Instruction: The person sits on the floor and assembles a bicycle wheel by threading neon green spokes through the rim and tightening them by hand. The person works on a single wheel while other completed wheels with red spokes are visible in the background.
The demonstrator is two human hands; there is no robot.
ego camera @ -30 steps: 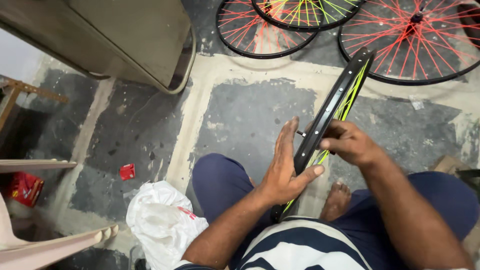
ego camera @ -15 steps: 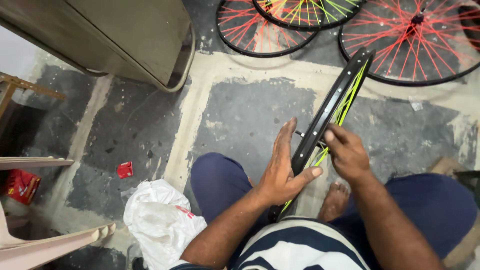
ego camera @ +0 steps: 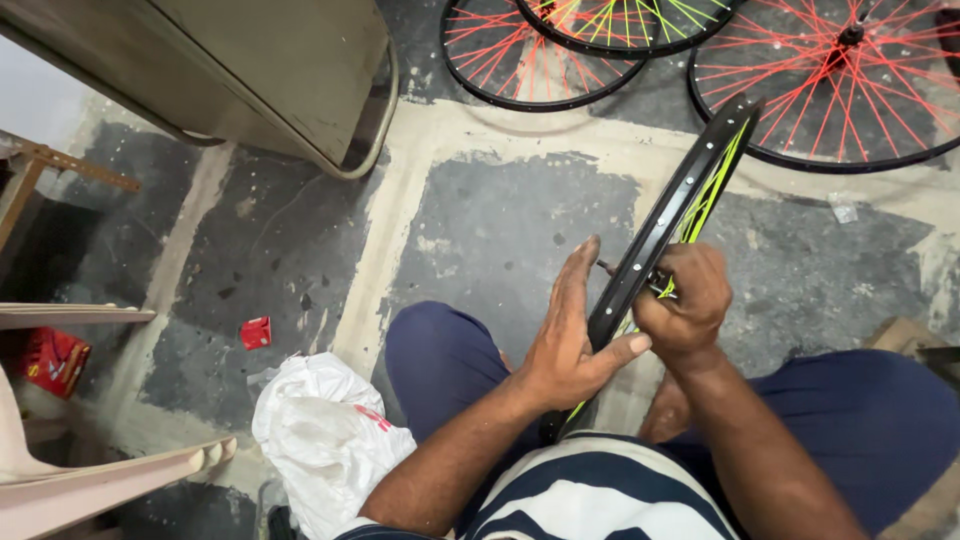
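The patchy concrete floor (ego camera: 500, 220) lies bare ahead of the knees, hemmed by a metal cabinet (ego camera: 250, 70) at upper left and three spoked wheels (ego camera: 850, 90) along the top edge. A black rim with yellow-green spokes (ego camera: 680, 205) stands tilted between the thighs. A white plastic bag (ego camera: 320, 440) sits beside the left knee. The left hand (ego camera: 570, 345) presses flat against the rim, fingers straight. The right hand (ego camera: 685, 300) is clenched at the spokes beside the rim.
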